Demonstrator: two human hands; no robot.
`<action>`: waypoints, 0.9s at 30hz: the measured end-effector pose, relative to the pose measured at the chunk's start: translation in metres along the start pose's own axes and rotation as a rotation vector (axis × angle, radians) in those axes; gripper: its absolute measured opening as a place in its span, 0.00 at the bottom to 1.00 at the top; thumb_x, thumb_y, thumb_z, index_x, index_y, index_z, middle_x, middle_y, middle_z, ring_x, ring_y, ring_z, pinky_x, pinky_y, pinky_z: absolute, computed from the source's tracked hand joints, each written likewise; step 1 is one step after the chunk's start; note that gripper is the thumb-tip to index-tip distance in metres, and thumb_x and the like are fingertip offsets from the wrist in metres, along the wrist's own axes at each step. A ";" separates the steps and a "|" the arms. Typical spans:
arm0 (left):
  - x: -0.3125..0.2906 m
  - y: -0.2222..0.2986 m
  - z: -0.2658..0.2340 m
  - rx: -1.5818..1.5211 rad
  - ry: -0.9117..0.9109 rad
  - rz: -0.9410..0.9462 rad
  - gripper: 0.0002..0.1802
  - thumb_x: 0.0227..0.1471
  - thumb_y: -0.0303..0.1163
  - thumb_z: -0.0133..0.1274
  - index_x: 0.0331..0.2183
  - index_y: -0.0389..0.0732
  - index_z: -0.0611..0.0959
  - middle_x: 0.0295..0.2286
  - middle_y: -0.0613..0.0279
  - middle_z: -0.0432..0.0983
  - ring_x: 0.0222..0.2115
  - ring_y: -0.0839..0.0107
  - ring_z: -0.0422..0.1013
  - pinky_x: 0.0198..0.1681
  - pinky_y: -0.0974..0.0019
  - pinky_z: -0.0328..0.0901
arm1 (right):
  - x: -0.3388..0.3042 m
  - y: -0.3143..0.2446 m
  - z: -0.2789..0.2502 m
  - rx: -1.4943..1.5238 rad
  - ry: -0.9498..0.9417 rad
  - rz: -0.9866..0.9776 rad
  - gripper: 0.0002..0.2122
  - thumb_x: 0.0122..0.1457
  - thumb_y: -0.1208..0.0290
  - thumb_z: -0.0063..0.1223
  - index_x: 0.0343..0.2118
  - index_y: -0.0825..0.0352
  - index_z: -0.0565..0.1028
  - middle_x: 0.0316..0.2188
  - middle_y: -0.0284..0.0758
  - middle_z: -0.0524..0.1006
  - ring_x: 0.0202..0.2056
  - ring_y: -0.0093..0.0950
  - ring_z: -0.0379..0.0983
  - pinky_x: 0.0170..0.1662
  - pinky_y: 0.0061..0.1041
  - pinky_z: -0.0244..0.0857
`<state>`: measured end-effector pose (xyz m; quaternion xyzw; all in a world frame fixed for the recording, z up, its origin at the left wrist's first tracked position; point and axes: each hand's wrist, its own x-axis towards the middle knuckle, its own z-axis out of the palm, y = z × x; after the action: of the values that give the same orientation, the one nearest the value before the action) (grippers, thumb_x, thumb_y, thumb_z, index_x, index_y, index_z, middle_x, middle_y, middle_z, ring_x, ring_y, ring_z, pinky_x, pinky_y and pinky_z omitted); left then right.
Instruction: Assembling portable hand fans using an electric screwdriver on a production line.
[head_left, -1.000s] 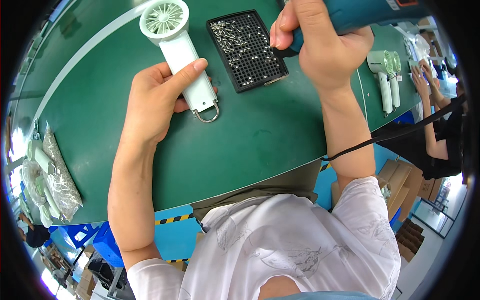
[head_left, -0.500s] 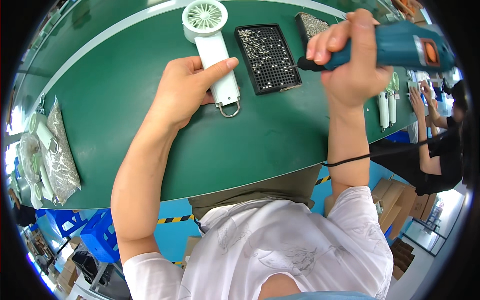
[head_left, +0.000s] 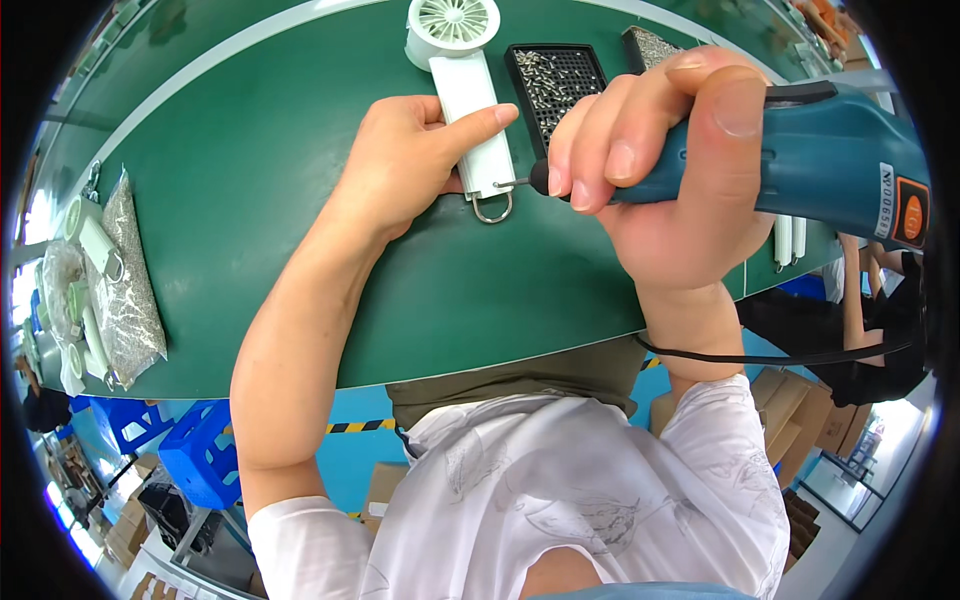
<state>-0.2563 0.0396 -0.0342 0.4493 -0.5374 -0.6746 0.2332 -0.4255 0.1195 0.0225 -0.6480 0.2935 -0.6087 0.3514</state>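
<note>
My left hand [head_left: 415, 160] is closed around the white handle of a handheld fan [head_left: 468, 100], thumb across its face. The fan's round grille points away from me, and a metal loop [head_left: 493, 210] sits at the handle's near end. In my right hand [head_left: 680, 170] is a teal electric screwdriver [head_left: 830, 165], held sideways with its bit pointing left. The bit's tip meets the handle near the loop, at a screw hole. Partly behind my right fingers lies a black screw tray [head_left: 550, 85] with many small silver screws in its holes.
Another dark container of screws [head_left: 648, 48] stands farther right. At the left edge of the green table [head_left: 250, 200] lie a clear bag of small parts [head_left: 130, 290] and several fan pieces. A black cable [head_left: 780, 357] crosses my right forearm. A co-worker [head_left: 860, 320] sits at the right.
My right hand has brought the screwdriver left and nearer, from the screw tray to the fan handle's near end. In the picture, the fan and my left hand have shifted slightly right.
</note>
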 end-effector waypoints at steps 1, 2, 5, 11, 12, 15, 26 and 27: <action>0.000 0.000 0.000 0.010 -0.002 0.004 0.25 0.55 0.43 0.67 0.38 0.25 0.84 0.30 0.56 0.83 0.29 0.72 0.79 0.33 0.68 0.75 | 0.000 0.002 -0.001 0.000 -0.002 0.001 0.16 0.75 0.57 0.34 0.53 0.61 0.70 0.24 0.31 0.71 0.17 0.27 0.67 0.24 0.35 0.68; 0.000 0.000 0.001 0.008 -0.001 0.004 0.25 0.55 0.43 0.67 0.38 0.25 0.84 0.30 0.56 0.83 0.29 0.72 0.79 0.33 0.68 0.75 | -0.001 0.008 -0.005 0.041 -0.026 -0.029 0.15 0.75 0.58 0.36 0.52 0.61 0.69 0.23 0.31 0.70 0.17 0.28 0.67 0.23 0.35 0.68; -0.001 -0.001 0.000 0.002 0.008 0.023 0.26 0.54 0.44 0.68 0.37 0.26 0.85 0.29 0.57 0.83 0.28 0.73 0.79 0.32 0.69 0.74 | -0.002 0.015 -0.008 0.128 -0.077 -0.090 0.13 0.74 0.59 0.39 0.51 0.62 0.69 0.21 0.32 0.70 0.16 0.28 0.67 0.22 0.35 0.68; -0.001 -0.003 0.002 0.027 0.027 0.026 0.26 0.54 0.45 0.68 0.37 0.27 0.85 0.28 0.58 0.82 0.26 0.75 0.77 0.29 0.71 0.71 | -0.005 0.006 0.012 0.276 0.273 -0.002 0.13 0.74 0.59 0.40 0.50 0.63 0.70 0.20 0.32 0.70 0.15 0.27 0.66 0.21 0.35 0.67; 0.000 -0.004 0.003 0.018 0.024 0.028 0.26 0.54 0.46 0.68 0.37 0.27 0.85 0.27 0.58 0.82 0.26 0.75 0.77 0.29 0.70 0.71 | -0.004 0.011 -0.003 0.196 0.107 -0.045 0.13 0.74 0.59 0.40 0.50 0.63 0.70 0.20 0.32 0.70 0.15 0.27 0.67 0.21 0.35 0.67; 0.001 -0.006 0.003 0.012 0.029 0.029 0.27 0.54 0.46 0.68 0.37 0.27 0.85 0.27 0.59 0.82 0.26 0.75 0.76 0.29 0.70 0.71 | -0.003 0.013 -0.014 0.131 -0.057 -0.085 0.14 0.74 0.59 0.40 0.49 0.64 0.71 0.21 0.32 0.70 0.15 0.27 0.67 0.21 0.34 0.67; 0.000 -0.011 0.000 0.273 0.220 0.128 0.29 0.49 0.50 0.69 0.32 0.28 0.88 0.21 0.52 0.83 0.22 0.70 0.79 0.28 0.63 0.73 | -0.003 0.012 0.011 0.242 0.194 -0.079 0.17 0.76 0.57 0.34 0.50 0.64 0.72 0.22 0.29 0.70 0.17 0.27 0.66 0.23 0.31 0.66; -0.004 -0.007 0.005 0.301 0.203 0.138 0.29 0.49 0.50 0.69 0.31 0.29 0.88 0.22 0.50 0.83 0.22 0.67 0.80 0.28 0.61 0.73 | -0.003 0.007 0.007 0.252 0.153 -0.072 0.17 0.76 0.57 0.34 0.50 0.63 0.72 0.22 0.29 0.70 0.17 0.26 0.65 0.23 0.30 0.65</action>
<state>-0.2573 0.0471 -0.0394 0.5069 -0.6355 -0.5202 0.2619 -0.4188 0.1186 0.0146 -0.5604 0.2172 -0.7005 0.3848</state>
